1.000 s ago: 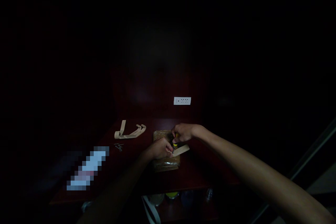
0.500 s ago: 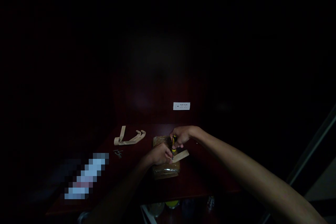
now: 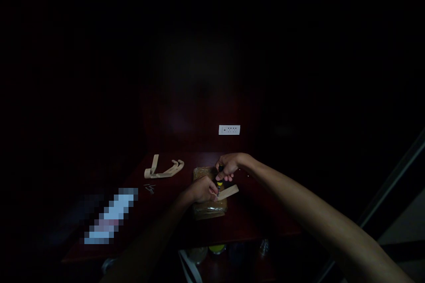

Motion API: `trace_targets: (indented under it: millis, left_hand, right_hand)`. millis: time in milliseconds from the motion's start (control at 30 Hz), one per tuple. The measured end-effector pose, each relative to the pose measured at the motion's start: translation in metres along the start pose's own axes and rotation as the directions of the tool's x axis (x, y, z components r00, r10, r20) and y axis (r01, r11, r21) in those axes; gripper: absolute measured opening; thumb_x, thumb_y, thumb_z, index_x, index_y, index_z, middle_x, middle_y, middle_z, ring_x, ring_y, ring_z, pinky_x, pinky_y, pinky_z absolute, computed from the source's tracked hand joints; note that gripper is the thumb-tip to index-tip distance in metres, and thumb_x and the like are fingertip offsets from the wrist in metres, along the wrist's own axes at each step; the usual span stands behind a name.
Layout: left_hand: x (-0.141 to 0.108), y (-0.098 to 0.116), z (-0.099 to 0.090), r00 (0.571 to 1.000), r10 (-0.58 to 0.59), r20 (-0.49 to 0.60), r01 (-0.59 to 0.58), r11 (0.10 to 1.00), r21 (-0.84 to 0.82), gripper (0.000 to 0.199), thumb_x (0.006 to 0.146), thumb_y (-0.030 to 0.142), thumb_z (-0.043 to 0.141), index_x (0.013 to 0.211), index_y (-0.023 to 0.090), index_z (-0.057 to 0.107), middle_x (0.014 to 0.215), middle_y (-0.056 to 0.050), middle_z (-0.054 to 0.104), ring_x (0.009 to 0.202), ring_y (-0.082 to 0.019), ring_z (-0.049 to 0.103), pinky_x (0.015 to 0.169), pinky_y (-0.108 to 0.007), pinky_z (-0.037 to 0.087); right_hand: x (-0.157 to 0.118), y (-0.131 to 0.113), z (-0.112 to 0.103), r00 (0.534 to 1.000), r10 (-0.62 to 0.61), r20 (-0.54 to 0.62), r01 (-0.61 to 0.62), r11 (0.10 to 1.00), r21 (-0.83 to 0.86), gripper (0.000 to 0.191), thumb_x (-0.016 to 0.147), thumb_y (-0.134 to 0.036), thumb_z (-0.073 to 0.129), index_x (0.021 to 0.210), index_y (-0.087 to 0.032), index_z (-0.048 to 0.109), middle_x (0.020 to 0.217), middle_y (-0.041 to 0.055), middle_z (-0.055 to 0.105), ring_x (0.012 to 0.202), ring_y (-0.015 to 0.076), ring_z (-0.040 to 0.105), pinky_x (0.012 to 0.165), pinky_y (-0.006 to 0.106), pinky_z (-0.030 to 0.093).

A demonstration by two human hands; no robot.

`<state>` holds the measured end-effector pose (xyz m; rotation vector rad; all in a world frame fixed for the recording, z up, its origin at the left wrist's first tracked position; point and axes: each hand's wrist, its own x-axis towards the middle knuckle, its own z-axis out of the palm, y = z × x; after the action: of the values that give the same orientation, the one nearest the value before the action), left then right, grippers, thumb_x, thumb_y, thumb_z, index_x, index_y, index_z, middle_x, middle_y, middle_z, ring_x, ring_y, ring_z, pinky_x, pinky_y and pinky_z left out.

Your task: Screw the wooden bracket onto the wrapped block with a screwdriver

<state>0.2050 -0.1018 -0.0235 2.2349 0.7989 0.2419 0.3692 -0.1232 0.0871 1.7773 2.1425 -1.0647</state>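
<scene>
My right hand is closed around the handle of a yellow-and-black screwdriver, held upright with its shaft pointing down. The tip meets a light wooden piece beside my left fingertips. My left hand grips the near end of that wooden piece, its fingers pinched close to the screwdriver tip; any screw there is too small to make out. Beneath both lies a brown package wrapped in shiny clear tape, on the dark red table.
Curved wooden parts lie at the table's back left, with several screws in front of them. A blurred-out pale item is at the left edge. A white wall socket sits behind. Containers stand on a shelf below the table.
My right hand has turned on the screwdriver handle, which now shows less yellow. My left hand keeps its place on the wooden piece. The whole view has shifted slightly.
</scene>
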Motion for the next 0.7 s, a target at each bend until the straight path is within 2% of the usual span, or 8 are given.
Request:
trace_targets:
  millis: [233,433,567,700]
  left_hand:
    - [-0.003,0.005,-0.002,1.0,0.003,0.01,-0.003,1.0,-0.004,0.026,0.06,0.024,0.068,0.083,0.013,0.074,0.073,-0.004,0.07,0.066,-0.015,0.059,0.058,-0.022,0.042]
    - [-0.002,0.002,-0.002,0.999,-0.026,0.023,0.027,0.999,-0.022,0.031,0.06,0.026,0.07,0.088,0.013,0.074,0.077,-0.005,0.072,0.068,-0.016,0.061,0.057,-0.022,0.043]
    - [-0.001,0.003,-0.003,0.999,-0.018,0.029,0.019,0.999,-0.027,0.03,0.061,0.024,0.07,0.088,0.013,0.074,0.078,-0.006,0.072,0.07,-0.017,0.062,0.059,-0.023,0.044]
    - [-0.002,0.004,-0.003,1.0,-0.008,0.021,0.009,1.0,-0.021,0.028,0.061,0.023,0.069,0.087,0.013,0.074,0.078,-0.007,0.072,0.071,-0.018,0.063,0.06,-0.024,0.044]
  right_hand:
    - [0.006,0.007,-0.001,1.0,0.005,-0.022,-0.005,1.0,0.006,0.05,0.057,-0.059,0.073,0.073,-0.013,0.06,0.063,-0.0013,0.061,0.056,0.0115,0.057,0.058,0.025,0.046]
    - [0.0,0.002,-0.004,0.999,0.043,0.012,-0.04,0.981,-0.19,0.04,0.063,-0.048,0.073,0.077,-0.013,0.065,0.06,-0.0023,0.059,0.059,0.0128,0.056,0.06,0.025,0.042]
    - [-0.005,-0.008,0.003,0.999,-0.036,-0.026,0.025,0.94,-0.341,0.048,0.06,-0.042,0.076,0.098,-0.015,0.064,0.062,-0.0039,0.058,0.057,0.0129,0.054,0.055,0.024,0.038]
    - [-0.007,-0.008,0.006,0.995,-0.081,-0.066,0.048,0.919,-0.392,0.04,0.063,-0.037,0.074,0.096,-0.017,0.064,0.071,-0.0026,0.061,0.061,0.0119,0.053,0.055,0.022,0.037]
